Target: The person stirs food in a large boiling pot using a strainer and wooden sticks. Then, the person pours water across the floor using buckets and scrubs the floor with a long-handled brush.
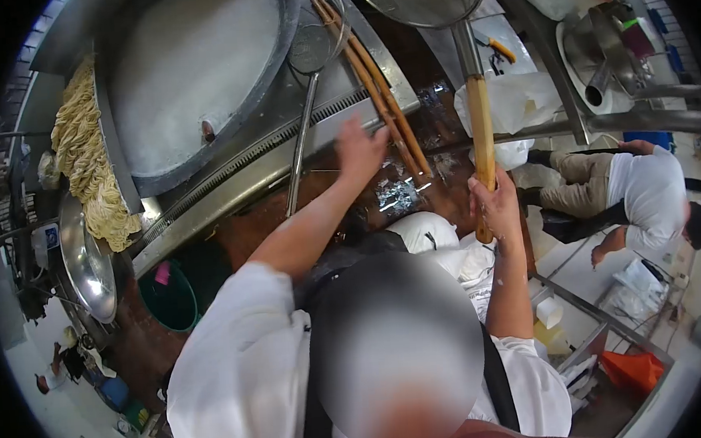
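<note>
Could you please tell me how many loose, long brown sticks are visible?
2: one stick lies nearer the left hand; the other stick lies alongside it, on the right hand's side. Others could be hidden from view.

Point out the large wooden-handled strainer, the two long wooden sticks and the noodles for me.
Large wooden-handled strainer (482,119): head view, on its wooden handle.
Two long wooden sticks (383,86): head view, mid-length on the stick nearer the strainer.
Noodles (90,155): head view, middle of the pile.
</note>
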Tool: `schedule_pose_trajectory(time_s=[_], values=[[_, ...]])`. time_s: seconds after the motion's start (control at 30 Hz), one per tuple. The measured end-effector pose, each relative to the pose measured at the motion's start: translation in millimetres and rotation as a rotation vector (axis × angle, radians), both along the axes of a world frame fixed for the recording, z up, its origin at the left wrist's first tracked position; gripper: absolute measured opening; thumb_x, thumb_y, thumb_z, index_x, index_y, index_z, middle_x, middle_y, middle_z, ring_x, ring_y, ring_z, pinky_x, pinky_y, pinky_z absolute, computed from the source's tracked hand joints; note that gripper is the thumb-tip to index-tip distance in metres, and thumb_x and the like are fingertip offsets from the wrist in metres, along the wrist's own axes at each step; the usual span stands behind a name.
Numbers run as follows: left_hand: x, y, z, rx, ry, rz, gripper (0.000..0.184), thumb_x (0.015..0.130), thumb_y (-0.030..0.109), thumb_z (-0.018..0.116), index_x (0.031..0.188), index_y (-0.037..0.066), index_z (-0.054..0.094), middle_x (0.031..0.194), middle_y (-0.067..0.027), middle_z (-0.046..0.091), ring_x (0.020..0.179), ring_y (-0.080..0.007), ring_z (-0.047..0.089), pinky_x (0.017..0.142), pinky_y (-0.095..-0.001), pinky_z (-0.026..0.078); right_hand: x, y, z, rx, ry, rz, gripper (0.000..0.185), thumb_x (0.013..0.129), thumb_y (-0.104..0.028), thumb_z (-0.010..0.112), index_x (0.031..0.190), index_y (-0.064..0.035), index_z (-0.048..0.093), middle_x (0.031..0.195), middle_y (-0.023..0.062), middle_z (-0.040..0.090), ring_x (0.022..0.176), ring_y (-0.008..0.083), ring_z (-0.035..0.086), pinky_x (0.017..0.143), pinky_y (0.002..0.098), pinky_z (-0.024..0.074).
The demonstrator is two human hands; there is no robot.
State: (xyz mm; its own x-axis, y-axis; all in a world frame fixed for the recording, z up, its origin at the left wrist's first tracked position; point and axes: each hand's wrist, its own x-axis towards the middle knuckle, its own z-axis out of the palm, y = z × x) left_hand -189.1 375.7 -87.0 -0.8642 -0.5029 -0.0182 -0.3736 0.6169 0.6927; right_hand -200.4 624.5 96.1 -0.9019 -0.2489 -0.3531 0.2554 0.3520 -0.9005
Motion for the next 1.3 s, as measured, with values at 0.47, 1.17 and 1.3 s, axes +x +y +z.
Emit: schedule_pose_trajectory(time_s=[0.47,1.17,1.3], values=[[31.8,29.1,-57.1,0.511,-0.335,0.025,0.060,0.089,0.025,0.067,0.128,-0.004,0.032,0.101,-0.0306,0.064,0.092,-0.0449,0.064,0.079,-0.0512,0.051,-56.8,-60.3,-7.0,-0.107,0.020,0.225,0.021,0.095,-0.009,0.061,0.113,-0.0018,0.053,0.074,0.0013,0.056,0.054,0.0084,0.054,0.045,0.0232,0.0434],[40.9,95.2,53.7,0.951,-0.041,0.215,0.027,0.088,0.019,0.059,0.101,0.002,0.043,0.067,-0.0153,0.055,0.050,-0.0259,0.055,0.045,-0.0410,0.044,-59.1,-157.4,21.8,-0.079,0.208,0.324,0.028,0.093,-0.010,0.062,0.118,-0.0023,0.053,0.071,0.0015,0.056,0.050,0.0092,0.052,0.045,0.0258,0.0431],[45.3,95.3,46.4,0.607,0.023,0.181,0.038,0.088,0.024,0.063,0.105,-0.003,0.041,0.083,-0.0280,0.062,0.078,-0.0469,0.062,0.067,-0.0526,0.048,-57.5,-142.8,25.3,-0.116,0.215,0.268,0.028,0.094,-0.010,0.061,0.119,-0.0020,0.052,0.069,0.0007,0.055,0.050,0.0086,0.052,0.044,0.0245,0.0426]])
